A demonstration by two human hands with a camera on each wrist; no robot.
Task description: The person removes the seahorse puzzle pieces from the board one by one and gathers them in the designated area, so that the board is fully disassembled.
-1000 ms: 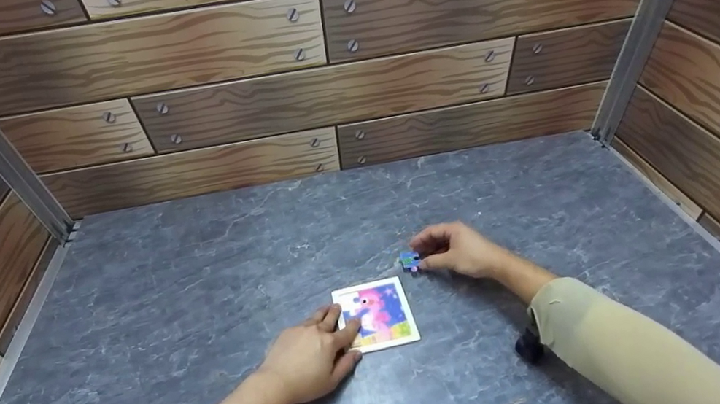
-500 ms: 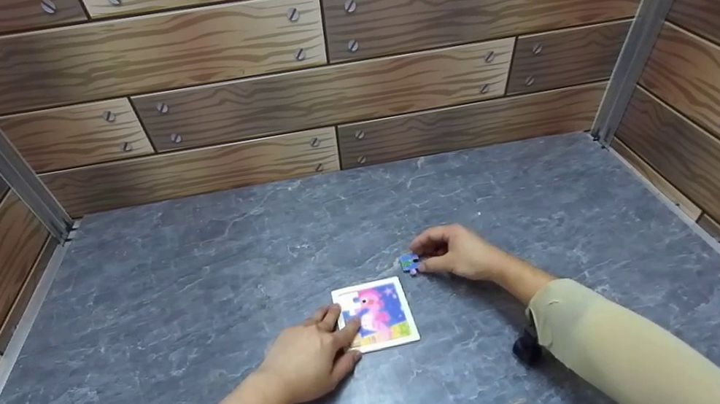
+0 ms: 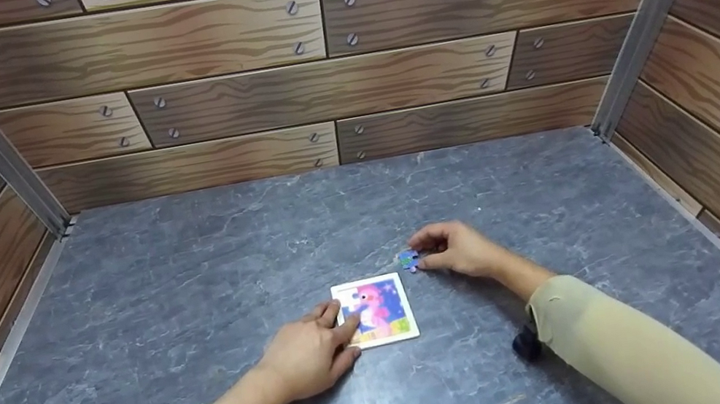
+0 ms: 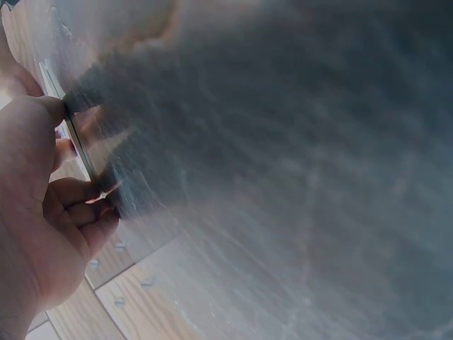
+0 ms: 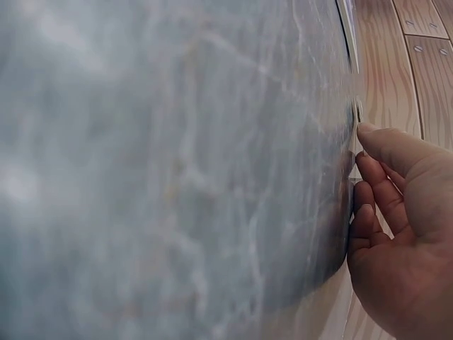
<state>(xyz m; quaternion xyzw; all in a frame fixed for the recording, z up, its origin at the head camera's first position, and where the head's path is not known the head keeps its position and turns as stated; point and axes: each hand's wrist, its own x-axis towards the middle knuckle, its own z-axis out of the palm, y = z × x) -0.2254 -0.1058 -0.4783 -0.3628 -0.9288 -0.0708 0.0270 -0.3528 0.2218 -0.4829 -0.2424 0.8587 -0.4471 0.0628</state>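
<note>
Puzzle board [image 3: 376, 312], small and square with a pink seahorse picture, was seen lying flat on the grey stone-look table [image 3: 196, 282], just below the centre of the head view. The left hand [image 3: 306, 359] was laid on its left edge, fingers fairly straight and together, with the fingertips pressing on the picture. A gap in the board's upper left corner could be made out beside them. Just above and to the right of the board, a loose blue-and-green puzzle piece [image 3: 408, 259] was pinched against the table by the curled thumb and fingers of the right hand [image 3: 461, 251]. In the right wrist view the piece [image 5: 354, 138] showed only as a pale sliver at the fingertips.

To seat the piece well, it would probably have to be lifted clear rather than dragged, turned until its tabs matched the gap, and lowered flat while the board was kept pinned so that it could not slide.
</note>
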